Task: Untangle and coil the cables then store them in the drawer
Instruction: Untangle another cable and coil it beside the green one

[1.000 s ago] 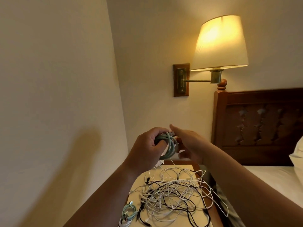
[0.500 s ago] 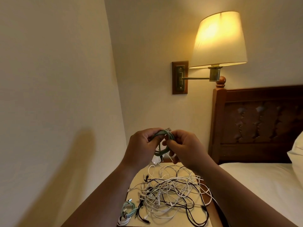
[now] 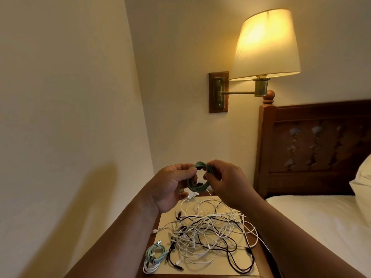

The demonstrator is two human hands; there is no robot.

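- Left hand (image 3: 170, 187) and right hand (image 3: 226, 183) both grip a coiled sage-green braided cable (image 3: 197, 177) — raised above the nightstand.
- Below, a tangled heap of white and black cables (image 3: 208, 231) lies on the cream-topped wooden nightstand (image 3: 244, 267).
- A small coiled pale-green cable (image 3: 155, 254) rests at its front-left corner.

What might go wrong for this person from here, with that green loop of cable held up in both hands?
The green coil is pinched only by the left hand and right hand, so it may spring open if either grip loosens. The tangled pile spreads to the nightstand edge, so strands may slide off. Setting the coil down near the pile could snag it again.
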